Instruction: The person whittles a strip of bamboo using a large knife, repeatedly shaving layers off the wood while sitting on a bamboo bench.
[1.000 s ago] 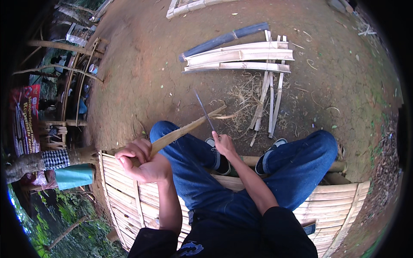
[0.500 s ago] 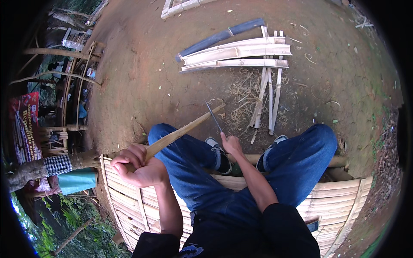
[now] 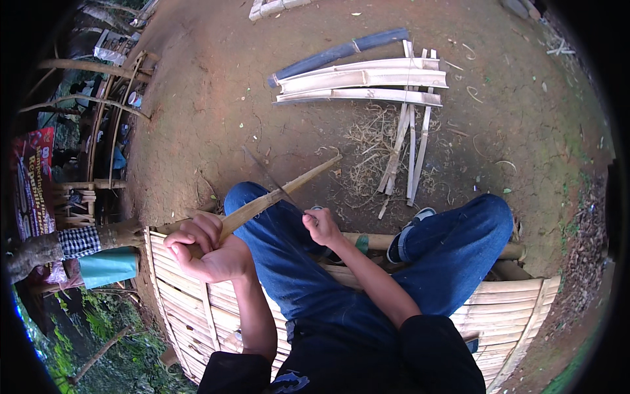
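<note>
My left hand (image 3: 209, 251), palm turned up, is closed around the near end of a long split bamboo strip (image 3: 254, 209). The strip slants up and away to the right over my left knee, narrowing toward its far end. In my closed right hand (image 3: 323, 228) is a knife (image 3: 265, 173) with a thin dark blade; my fingers cover its handle. Its blade crosses the strip around mid-length, pointing up and to the left. Whether the edge presses into the bamboo, I cannot tell.
Split bamboo halves (image 3: 367, 79) lie on the dirt beyond my feet, beside a dark bamboo length (image 3: 341, 56) and across narrow strips (image 3: 411, 151). Curly shavings (image 3: 371, 141) are scattered near them. I sit on a bamboo-slat bench (image 3: 499, 308). A post with checkered cloth (image 3: 80, 243) stands left.
My right hand has moved left and nearer to me with the knife, whose blade has slid from near the strip's far end to around its middle. My left hand has barely moved.
</note>
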Demonstrator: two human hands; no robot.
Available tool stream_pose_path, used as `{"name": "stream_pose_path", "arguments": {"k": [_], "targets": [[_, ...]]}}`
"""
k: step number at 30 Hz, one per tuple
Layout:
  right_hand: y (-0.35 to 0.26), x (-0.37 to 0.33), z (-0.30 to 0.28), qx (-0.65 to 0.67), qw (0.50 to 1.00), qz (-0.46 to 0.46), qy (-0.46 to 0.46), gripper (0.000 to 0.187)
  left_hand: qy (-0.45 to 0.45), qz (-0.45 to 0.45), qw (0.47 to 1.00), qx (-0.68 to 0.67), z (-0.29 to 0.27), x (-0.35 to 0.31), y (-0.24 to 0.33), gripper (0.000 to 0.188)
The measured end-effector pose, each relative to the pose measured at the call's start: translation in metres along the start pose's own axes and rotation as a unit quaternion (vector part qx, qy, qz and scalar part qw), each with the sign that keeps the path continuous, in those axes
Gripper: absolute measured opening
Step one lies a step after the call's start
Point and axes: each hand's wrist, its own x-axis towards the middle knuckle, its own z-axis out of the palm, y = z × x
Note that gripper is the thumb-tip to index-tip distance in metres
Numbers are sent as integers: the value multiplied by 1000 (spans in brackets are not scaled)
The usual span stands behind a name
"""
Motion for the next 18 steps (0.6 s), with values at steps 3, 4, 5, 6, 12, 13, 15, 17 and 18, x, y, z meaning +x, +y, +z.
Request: {"name": "stream_pose_path", "arguments": {"k": [3, 4, 5, 6, 12, 13, 15, 17, 18], "targets": [[24, -1, -14, -93, 934, 346, 13, 62, 36, 15, 999, 19, -10, 4, -1, 25], [34, -4, -25, -127, 920, 371, 12, 64, 52, 16, 998, 16, -12, 6, -1, 25], [42, -6, -35, -158, 905, 395, 12, 65, 66, 18, 998, 14, -14, 9, -1, 25], [49, -6, -40, -188, 888, 419, 12, 67, 55, 14, 998, 10, -15, 9, 1, 26], [-26, 14, -4, -52, 972, 228, -15, 62, 29, 6, 999, 18, -23, 6, -1, 27], [-31, 16, 3, -7, 986, 169, 7, 57, 25, 2, 999, 22, -19, 8, -2, 27], [-58, 19, 10, 39, 994, 99, -25, 54, 19, 3, 1000, 20, -26, 13, -2, 28], [-79, 22, 10, 48, 997, 34, -46, 52, 20, -2, 1000, 14, -30, 16, -2, 29], [-86, 24, 12, 50, 997, 8, -53, 50, 25, -6, 1000, 11, -33, 18, -2, 29]]}}
